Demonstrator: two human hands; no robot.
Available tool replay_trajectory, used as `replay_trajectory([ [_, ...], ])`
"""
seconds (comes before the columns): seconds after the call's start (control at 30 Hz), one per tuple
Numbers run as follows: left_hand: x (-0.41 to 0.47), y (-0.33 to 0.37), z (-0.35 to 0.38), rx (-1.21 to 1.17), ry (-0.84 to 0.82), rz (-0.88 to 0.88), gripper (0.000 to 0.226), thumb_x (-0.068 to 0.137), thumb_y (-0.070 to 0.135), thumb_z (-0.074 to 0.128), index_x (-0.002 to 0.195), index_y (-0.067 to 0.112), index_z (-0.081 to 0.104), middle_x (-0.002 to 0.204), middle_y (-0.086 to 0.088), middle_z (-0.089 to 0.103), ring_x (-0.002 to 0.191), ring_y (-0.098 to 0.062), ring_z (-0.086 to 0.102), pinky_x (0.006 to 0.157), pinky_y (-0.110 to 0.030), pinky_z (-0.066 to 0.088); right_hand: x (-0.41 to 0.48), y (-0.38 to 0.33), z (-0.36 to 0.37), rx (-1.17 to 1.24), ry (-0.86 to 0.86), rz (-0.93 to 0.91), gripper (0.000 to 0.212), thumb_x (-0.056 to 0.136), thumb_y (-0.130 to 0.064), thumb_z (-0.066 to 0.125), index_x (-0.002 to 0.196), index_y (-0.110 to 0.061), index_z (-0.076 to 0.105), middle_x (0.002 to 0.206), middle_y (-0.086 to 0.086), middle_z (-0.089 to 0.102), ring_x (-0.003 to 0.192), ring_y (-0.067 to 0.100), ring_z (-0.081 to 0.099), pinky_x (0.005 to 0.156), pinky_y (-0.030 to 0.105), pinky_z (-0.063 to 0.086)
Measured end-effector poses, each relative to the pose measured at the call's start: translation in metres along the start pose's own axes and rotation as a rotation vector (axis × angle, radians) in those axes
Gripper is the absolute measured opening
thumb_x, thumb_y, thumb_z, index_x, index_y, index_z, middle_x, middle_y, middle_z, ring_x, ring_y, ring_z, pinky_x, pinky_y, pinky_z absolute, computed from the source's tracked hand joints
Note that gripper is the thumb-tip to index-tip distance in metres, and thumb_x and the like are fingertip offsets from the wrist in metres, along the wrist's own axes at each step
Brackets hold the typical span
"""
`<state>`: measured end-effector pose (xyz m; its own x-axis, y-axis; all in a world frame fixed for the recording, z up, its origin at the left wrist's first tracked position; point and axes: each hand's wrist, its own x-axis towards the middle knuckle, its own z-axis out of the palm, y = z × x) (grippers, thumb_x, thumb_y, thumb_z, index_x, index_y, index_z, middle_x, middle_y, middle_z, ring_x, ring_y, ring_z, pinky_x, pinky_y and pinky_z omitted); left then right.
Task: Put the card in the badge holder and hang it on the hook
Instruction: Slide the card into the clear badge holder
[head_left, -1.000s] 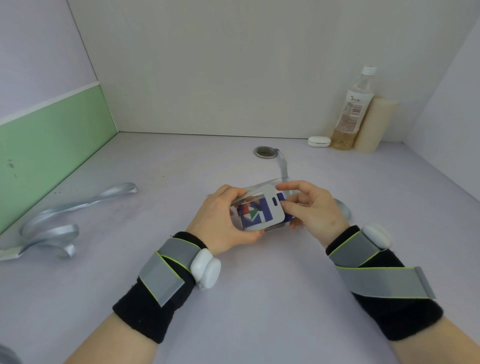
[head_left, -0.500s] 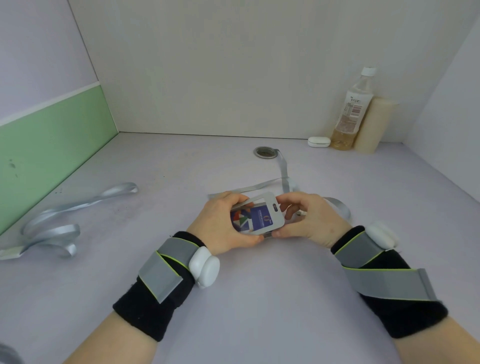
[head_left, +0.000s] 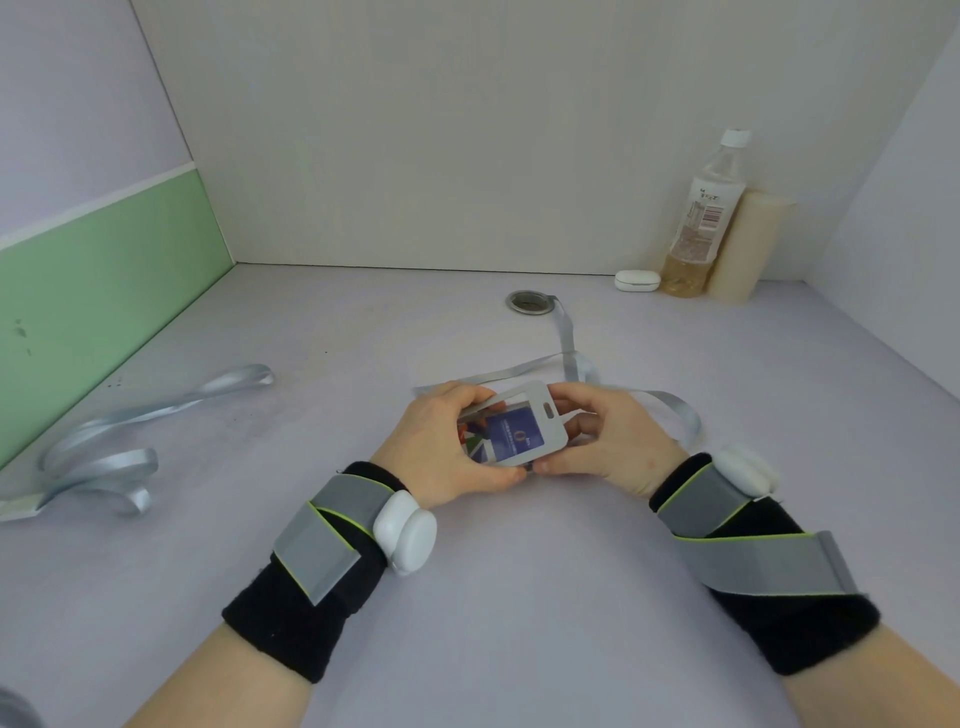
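Left hand: the left hand (head_left: 441, 447) is curled around the left end of the badge holder, fingers over its far edge and thumb under the near edge, closed on it
Right hand: the right hand (head_left: 608, 441) grips the right end of the same holder, thumb along the near edge, fingers bent behind the slotted end
Badge holder: the grey badge holder (head_left: 524, 423) is held between both hands above the middle of the table, lying sideways with its slot to the right and tilted a little
Card: the blue card (head_left: 511, 439) with coloured shapes at its left shows through the holder's window; whether it sits fully inside I cannot tell
Lanyard: a grey lanyard (head_left: 569, 343) trails on the table just beyond the hands, running far toward a round metal ring (head_left: 530, 302)
Second strap: another grey strap (head_left: 119, 447) lies looped at the left
Far right corner: a bottle (head_left: 701, 218), a cream cylinder (head_left: 748, 244) right beside it and a small white case (head_left: 637, 280) to its left
Wrists: black wrist wraps with grey bands and white round pods
Table: pale lilac table (head_left: 519, 623)
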<state>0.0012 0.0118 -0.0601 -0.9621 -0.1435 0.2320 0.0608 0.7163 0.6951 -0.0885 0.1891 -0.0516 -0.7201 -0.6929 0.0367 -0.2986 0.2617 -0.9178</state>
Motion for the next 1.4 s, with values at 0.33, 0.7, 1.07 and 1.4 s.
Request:
replay_trajectory([
  [0.33, 0.0, -0.001, 0.0, 0.001, 0.044, -0.023, 0.069, 0.058, 0.04, 0.085, 0.119, 0.024, 0.057, 0.093, 0.024, 0.049, 0.084, 0.008, 0.053, 0.069, 0.001, 0.038, 0.0, 0.0, -0.004, 0.468, 0.005, 0.181, 0.054, 0.076, 0.002, 0.069, 0.125, -0.011, 0.049, 0.094, 0.015, 0.066, 0.076, 0.021, 0.066, 0.064, 0.027, 0.055],
  [0.7, 0.003, -0.004, 0.001, -0.185, 0.084, -0.084, 0.009, 0.082, 0.031, 0.068, 0.091, 0.029, 0.071, 0.075, 0.016, 0.068, 0.06, 0.002, 0.061, 0.065, -0.011, 0.045, 0.005, -0.001, -0.004, 0.611, 0.241, 0.225, 0.024, 0.078, 0.01, 0.063, 0.095, -0.007, 0.06, 0.082, 0.015, 0.064, 0.067, 0.019, 0.061, 0.057, 0.019, 0.052],
  [1.07, 0.006, -0.007, 0.005, -0.572, 0.17, -0.166, 0.012, 0.09, 0.015, 0.058, 0.097, 0.016, 0.068, 0.08, 0.008, 0.072, 0.069, -0.002, 0.069, 0.064, -0.015, 0.053, 0.005, -0.01, 0.011, 0.672, 0.29, 0.151, 0.014, 0.091, -0.01, 0.053, 0.084, -0.007, 0.065, 0.07, 0.003, 0.071, 0.065, 0.014, 0.064, 0.062, 0.023, 0.054],
  [1.4, 0.007, -0.004, 0.01, -0.591, 0.224, -0.172, 0.011, 0.093, 0.017, 0.054, 0.089, 0.024, 0.061, 0.082, 0.003, 0.069, 0.067, 0.001, 0.068, 0.062, -0.014, 0.054, 0.0, -0.013, 0.02, 0.324, 0.229, 0.091, 0.021, 0.095, -0.013, 0.048, 0.084, -0.007, 0.065, 0.068, 0.009, 0.068, 0.051, 0.013, 0.064, 0.051, 0.026, 0.053],
])
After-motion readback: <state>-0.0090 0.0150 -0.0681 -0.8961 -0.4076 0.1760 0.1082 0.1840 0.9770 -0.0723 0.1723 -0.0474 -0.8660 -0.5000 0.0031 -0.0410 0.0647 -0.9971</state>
